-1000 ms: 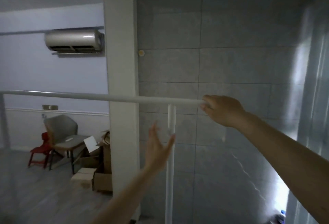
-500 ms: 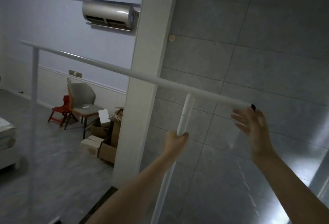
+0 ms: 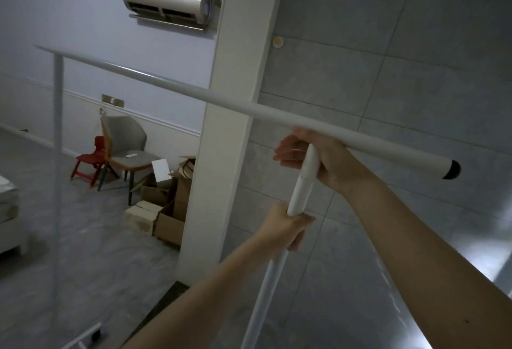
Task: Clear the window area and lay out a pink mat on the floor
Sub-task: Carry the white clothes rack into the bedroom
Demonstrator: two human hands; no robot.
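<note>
Both hands' grip on white rack (image 3: 177, 90)

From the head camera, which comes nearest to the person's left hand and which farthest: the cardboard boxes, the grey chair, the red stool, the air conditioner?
Measured from the left hand, which grips the rack's upright pole:
1. Cardboard boxes, on the floor beside the pillar.
2. Grey chair, behind the boxes by the wall.
3. Red stool, left of the chair.
4. Air conditioner, high on the far wall.
</note>
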